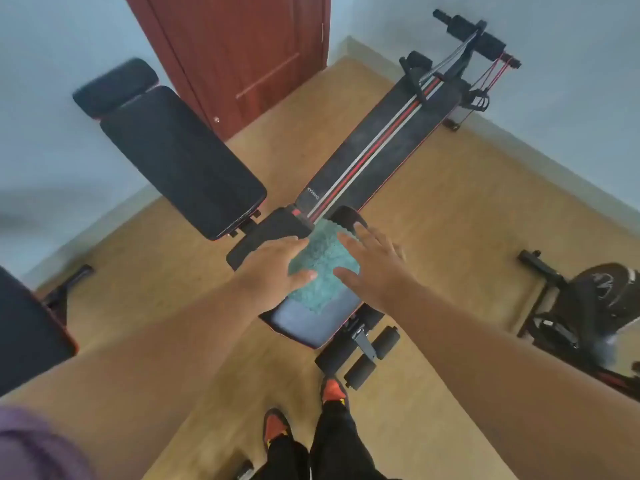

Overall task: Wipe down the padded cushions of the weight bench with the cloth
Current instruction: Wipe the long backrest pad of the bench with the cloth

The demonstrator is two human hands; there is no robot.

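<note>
two hands lie flat on a teal cloth [320,271] spread over the seat cushion [304,323] of the weight bench [381,150]: left hand [277,263] on its left edge, right hand [374,263] on its right, all fingers straight and spread.

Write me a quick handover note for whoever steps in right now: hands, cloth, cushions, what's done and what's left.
Left hand: flat, fingers straight, pressing the left edge of the green cloth.
Right hand: open, fingers spread, at the cloth's right edge.
The cloth lies spread on the seat cushion at the near end of the bench.
Done: cannot tell how much of the seat is wiped.
Left: the long striped back pad looks dusty; the leg rollers are untouched by the cloth now.
</note>
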